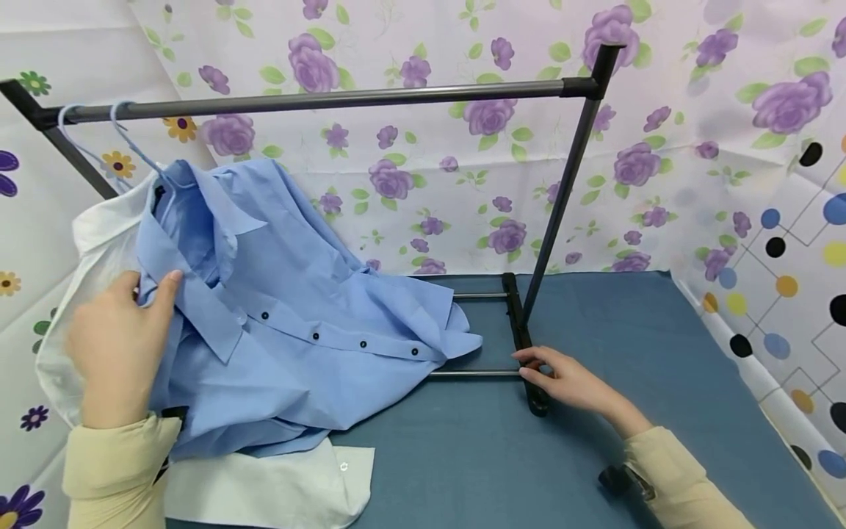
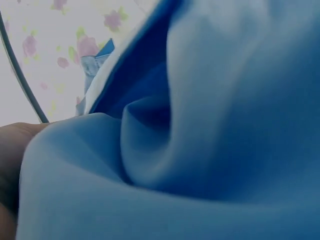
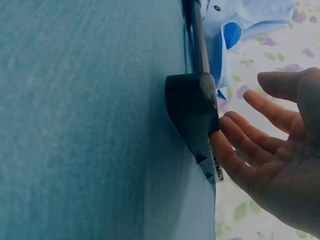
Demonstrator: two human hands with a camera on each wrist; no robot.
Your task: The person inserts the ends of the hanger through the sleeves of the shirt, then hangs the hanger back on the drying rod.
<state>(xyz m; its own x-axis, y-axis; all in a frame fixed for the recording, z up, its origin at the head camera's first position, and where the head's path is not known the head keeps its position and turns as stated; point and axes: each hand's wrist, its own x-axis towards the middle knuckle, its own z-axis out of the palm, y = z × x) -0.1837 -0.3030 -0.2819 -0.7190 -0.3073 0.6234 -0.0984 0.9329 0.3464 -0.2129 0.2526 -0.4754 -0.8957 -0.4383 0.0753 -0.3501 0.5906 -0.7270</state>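
Note:
A light blue button-up shirt [image 1: 311, 308] hangs from the rack's top rail [image 1: 344, 97] at the far left, spreading toward the right. My left hand [image 1: 122, 338] pinches its front edge by the collar; in the left wrist view, folds of the blue shirt [image 2: 165, 170] hide most of that hand. Behind it hangs a white shirt [image 1: 99, 224], whose lower part lies on the cloth. Down at the right, my right hand [image 1: 562, 376] touches the black foot [image 1: 537, 397] of the garment rack. In the right wrist view, its fingers [image 3: 245, 142] are loosely extended against that foot.
Two light blue hangers [image 1: 128, 136] hook over the rail near its left end. The slanted right post [image 1: 562, 198] rises from the base. Dark blue-green cloth [image 1: 449, 455] covers the table. Floral sheeting [image 1: 410, 184] stands behind, and dotted sheeting [image 1: 786, 294] borders the right side.

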